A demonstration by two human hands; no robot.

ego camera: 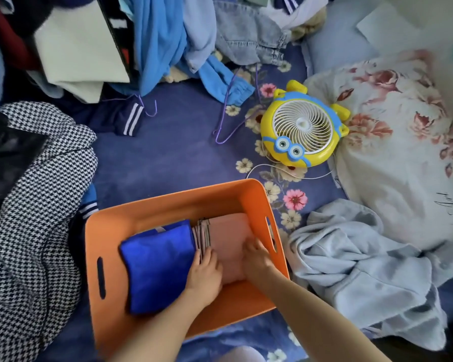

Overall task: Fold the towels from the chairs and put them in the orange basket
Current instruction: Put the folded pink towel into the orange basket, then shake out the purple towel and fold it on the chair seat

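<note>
**Caller:** Hands going down into the orange basket (168,205) right now, a smooth, rounded-corner plastic tub with slot handles cut in its left and right walls, sitting near the viewer on a blue floral bedsheet (173,152).

**Analyst:** And the left hand (204,273) is lying flat, fingers spread and loose, pressing on the near-left edge of the folded pink towel (230,236). It is gripping nothing that I can make out.

**Caller:** The right hand (256,257) is doing the same on the towel's right side, palm down, fingers splayed against the soft pink cloth, close to the right wall.

**Analyst:** That pink towel is sitting in the basket's right half, a neat matte rectangle with a band of thin dark stripes running along its left edge.

**Caller:** Touching it on the left, the folded blue towel (157,262) is filling the other half, a plump, glossy, cushion-like block in vivid royal blue.

**Analyst:** Around the basket, textures are piling up. To the left, a black-and-white houndstooth garment (37,218) is slumping in heavy folds.

**Caller:** To the right, a pale blue garment (351,262) is lying crumpled, and beyond it a flowered cream pillow (392,142).

**Analyst:** Farther off, a round yellow cartoon fan (302,130) with a white spiral grille is resting against that pillow, with purple wire hangers (228,118) and a heap of denim and blue clothes (168,35) at the far edge.
</note>
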